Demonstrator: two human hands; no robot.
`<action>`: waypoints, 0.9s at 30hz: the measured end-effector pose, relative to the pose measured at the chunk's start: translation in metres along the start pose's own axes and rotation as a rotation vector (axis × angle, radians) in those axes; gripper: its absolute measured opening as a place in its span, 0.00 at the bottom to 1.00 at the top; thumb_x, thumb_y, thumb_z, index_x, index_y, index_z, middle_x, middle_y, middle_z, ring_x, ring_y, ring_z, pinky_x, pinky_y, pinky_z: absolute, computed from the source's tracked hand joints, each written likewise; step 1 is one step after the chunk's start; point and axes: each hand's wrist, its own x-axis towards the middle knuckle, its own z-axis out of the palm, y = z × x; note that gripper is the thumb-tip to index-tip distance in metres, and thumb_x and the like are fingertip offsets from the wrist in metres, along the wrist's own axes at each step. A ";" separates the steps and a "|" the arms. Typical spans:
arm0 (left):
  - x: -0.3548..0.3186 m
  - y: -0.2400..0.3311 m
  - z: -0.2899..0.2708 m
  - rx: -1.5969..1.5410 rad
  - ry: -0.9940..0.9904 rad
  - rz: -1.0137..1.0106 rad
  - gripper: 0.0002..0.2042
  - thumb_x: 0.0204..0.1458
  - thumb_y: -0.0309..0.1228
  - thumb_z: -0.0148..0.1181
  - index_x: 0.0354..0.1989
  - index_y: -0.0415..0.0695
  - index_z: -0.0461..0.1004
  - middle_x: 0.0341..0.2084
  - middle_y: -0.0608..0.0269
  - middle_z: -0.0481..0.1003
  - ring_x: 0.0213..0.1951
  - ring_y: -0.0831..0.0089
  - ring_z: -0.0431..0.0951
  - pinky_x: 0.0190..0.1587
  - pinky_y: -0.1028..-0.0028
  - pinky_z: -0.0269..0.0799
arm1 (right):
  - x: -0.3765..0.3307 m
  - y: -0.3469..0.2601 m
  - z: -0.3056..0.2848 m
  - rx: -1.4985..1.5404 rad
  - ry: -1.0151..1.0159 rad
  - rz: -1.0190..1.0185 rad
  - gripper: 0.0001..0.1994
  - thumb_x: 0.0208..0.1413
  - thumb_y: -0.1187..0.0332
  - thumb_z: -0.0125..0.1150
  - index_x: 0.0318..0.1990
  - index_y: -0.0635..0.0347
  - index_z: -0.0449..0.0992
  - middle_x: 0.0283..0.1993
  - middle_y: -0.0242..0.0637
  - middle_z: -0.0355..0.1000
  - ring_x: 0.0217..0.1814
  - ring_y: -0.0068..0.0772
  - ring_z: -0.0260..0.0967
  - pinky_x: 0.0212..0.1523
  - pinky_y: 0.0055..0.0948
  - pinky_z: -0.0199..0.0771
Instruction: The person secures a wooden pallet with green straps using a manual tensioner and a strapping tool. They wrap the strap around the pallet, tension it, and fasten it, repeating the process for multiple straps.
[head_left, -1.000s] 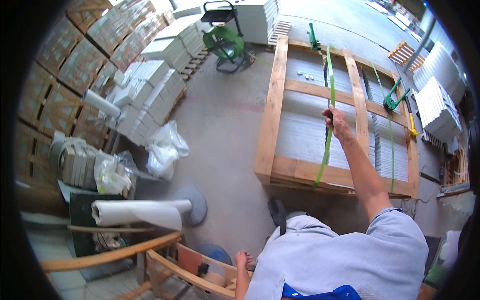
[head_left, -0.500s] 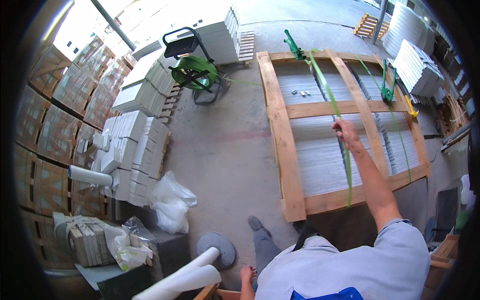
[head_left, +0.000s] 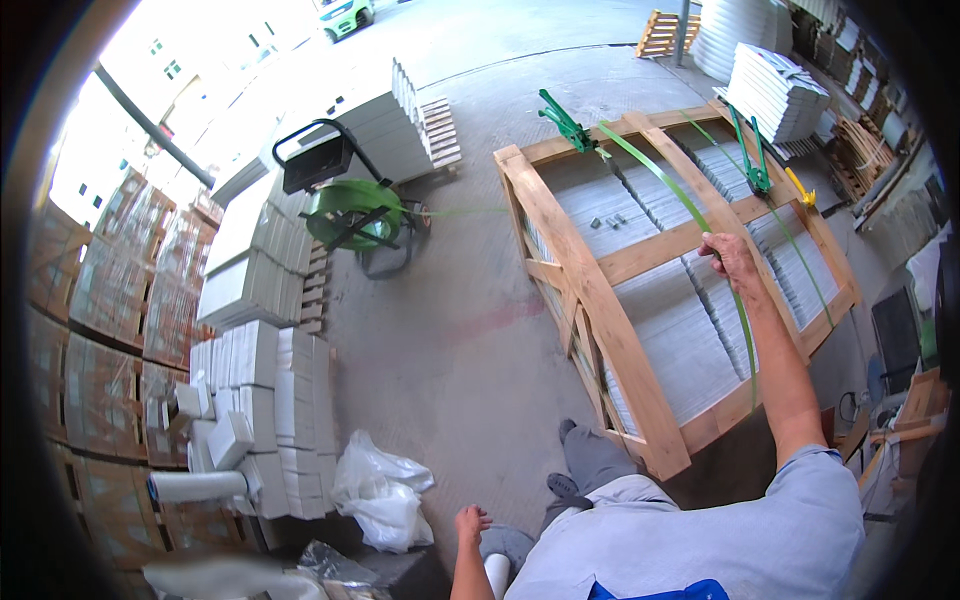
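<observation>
My right hand is closed round a green strapping band, above the wooden crate. The band arches from the crate's far edge through my fingers, and its tail hangs towards the near edge. Grey-white slabs are stacked in rows under the crate's slats. Low at my left side, my left hand has its fingers curled, with nothing visible in it. On the crate's far edge rests a green strapping tool. A second green tool with long handles stands farther right, by another band. Several small metal seals lie on the slabs.
A green strap reel on a black cart stands left of the crate, its band running to it. White block stacks and a plastic bag lie at left. A yellow-handled tool sits on the crate's right edge. A green vehicle is far off.
The view has turned, and the crate now appears tilted with its left side showing. My right hand still grips the band. My left hand has come up a little and farther into view.
</observation>
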 end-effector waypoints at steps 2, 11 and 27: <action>0.031 0.046 0.007 0.046 -0.056 0.035 0.14 0.53 0.32 0.46 0.39 0.33 0.70 0.31 0.51 0.75 0.24 0.61 0.79 0.22 0.68 0.73 | 0.014 -0.006 0.009 0.012 0.003 -0.004 0.13 0.55 0.61 0.58 0.26 0.60 0.73 0.25 0.31 0.71 0.14 0.12 0.55 0.11 0.16 0.48; 0.146 0.256 0.039 0.243 -0.136 0.055 0.14 0.55 0.34 0.47 0.40 0.34 0.70 0.33 0.50 0.76 0.26 0.61 0.80 0.23 0.68 0.75 | 0.136 -0.059 0.061 0.067 0.044 0.074 0.12 0.54 0.63 0.59 0.26 0.61 0.72 0.24 0.31 0.70 0.14 0.13 0.55 0.09 0.16 0.47; 0.374 0.580 0.051 0.437 -0.194 0.109 0.15 0.54 0.36 0.48 0.36 0.34 0.72 0.30 0.54 0.76 0.23 0.63 0.79 0.21 0.68 0.73 | 0.345 -0.182 0.198 -0.114 0.231 0.019 0.12 0.53 0.60 0.59 0.23 0.57 0.71 0.20 0.27 0.66 0.11 0.13 0.53 0.09 0.16 0.45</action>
